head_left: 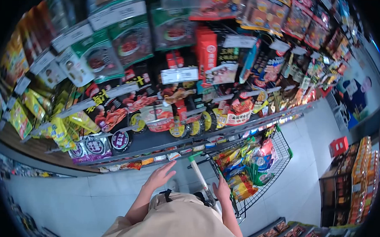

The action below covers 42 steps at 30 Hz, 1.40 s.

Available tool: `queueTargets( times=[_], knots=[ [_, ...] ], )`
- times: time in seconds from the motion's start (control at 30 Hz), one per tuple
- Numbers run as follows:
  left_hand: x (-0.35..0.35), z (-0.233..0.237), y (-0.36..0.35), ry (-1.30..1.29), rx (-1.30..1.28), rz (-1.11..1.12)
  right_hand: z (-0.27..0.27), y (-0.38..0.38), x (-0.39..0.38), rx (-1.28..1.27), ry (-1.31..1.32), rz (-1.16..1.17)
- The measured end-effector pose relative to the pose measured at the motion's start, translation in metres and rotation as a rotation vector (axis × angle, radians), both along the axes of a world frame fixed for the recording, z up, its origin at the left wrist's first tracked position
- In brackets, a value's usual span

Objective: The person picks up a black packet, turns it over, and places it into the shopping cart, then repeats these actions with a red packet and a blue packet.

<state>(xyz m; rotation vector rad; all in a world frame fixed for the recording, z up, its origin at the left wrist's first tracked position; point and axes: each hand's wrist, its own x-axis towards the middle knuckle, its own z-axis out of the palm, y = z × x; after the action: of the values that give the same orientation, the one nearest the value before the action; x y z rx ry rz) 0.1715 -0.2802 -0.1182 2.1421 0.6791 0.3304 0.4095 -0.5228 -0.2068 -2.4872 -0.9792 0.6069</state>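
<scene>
I stand in a shop aisle facing a shelf of packaged foods. My left hand (160,176) is raised toward the lower shelf edge, fingers spread, holding nothing. My right hand (222,190) rests closed on the white handle (201,178) of a wire shopping cart (281,158). The cart holds several colourful snack bags (245,169). Nearest my left hand are small packets (154,158) lying along the bottom shelf rail.
The shelves (163,136) carry black, red and yellow packs with white price tags. A red crate (338,146) sits on the grey tiled floor at right. Another display rack (357,181) stands at the right, with more goods at the bottom right.
</scene>
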Motion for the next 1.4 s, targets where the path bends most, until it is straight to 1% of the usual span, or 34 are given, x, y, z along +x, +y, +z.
queueTargets(
  times=[0.1, 0.17, 0.23, 0.4, 0.5, 0.53, 0.57, 0.63, 0.73, 0.8, 0.87, 0.93, 1.03, 1.17, 1.27, 1.33, 1.4],
  knots=[
    [-0.023, -0.003, 0.008, -0.019, 0.003, 0.066, -0.013, -0.001, 0.003, -0.029, -0.009, -0.074],
    [-0.037, -0.005, 0.011, -0.019, -0.017, 0.095, -0.023, -0.003, 0.003, -0.04, -0.075, -0.101],
    [-0.05, -0.008, 0.015, -0.013, -0.03, 0.106, -0.02, 0.001, 0.001, -0.094, -0.103, -0.128],
    [-0.077, -0.015, 0.022, -0.012, -0.051, 0.132, -0.028, 0.006, -0.005, -0.08, -0.264, -0.236],
    [-0.093, -0.02, 0.026, -0.022, -0.05, 0.151, -0.028, 0.008, -0.008, -0.122, -0.373, -0.223],
    [-0.098, -0.022, 0.027, -0.029, -0.048, 0.162, -0.021, 0.012, -0.011, -0.126, -0.381, -0.221],
    [-0.104, -0.025, 0.029, -0.025, -0.048, 0.159, -0.026, 0.01, -0.01, -0.128, -0.377, -0.224],
    [-0.115, -0.03, 0.032, -0.024, -0.048, 0.173, -0.027, 0.009, -0.005, -0.1, -0.414, -0.159],
    [-0.13, -0.029, 0.037, 0.036, -0.069, 0.214, -0.026, 0.007, 0.001, -0.12, -0.371, -0.159],
    [-0.14, -0.033, 0.042, 0.029, -0.104, 0.238, -0.025, 0.007, 0.001, -0.079, -0.364, -0.153],
    [-0.149, -0.035, 0.047, 0.021, -0.137, 0.265, -0.027, 0.008, 0.003, -0.095, -0.342, -0.172],
    [-0.155, -0.036, 0.05, -0.025, -0.048, 0.273, -0.031, 0.007, 0.006, -0.08, -0.338, -0.189],
    [-0.16, -0.037, 0.053, -0.003, -0.054, 0.271, -0.028, 0.006, 0.006, -0.069, -0.335, -0.199],
    [-0.16, -0.038, 0.057, 0.031, -0.049, 0.251, -0.028, 0.007, 0.008, -0.114, -0.345, -0.202],
    [-0.154, -0.038, 0.06, -0.014, -0.031, 0.222, -0.025, 0.008, 0.004, -0.138, -0.337, -0.208],
    [-0.147, -0.034, 0.061, 0.002, -0.125, 0.234, -0.024, 0.009, 0.0, -0.129, -0.352, -0.218],
    [-0.14, -0.035, 0.061, 0.017, -0.122, 0.226, -0.023, 0.011, -0.005, -0.133, -0.409, -0.213]
  ],
)
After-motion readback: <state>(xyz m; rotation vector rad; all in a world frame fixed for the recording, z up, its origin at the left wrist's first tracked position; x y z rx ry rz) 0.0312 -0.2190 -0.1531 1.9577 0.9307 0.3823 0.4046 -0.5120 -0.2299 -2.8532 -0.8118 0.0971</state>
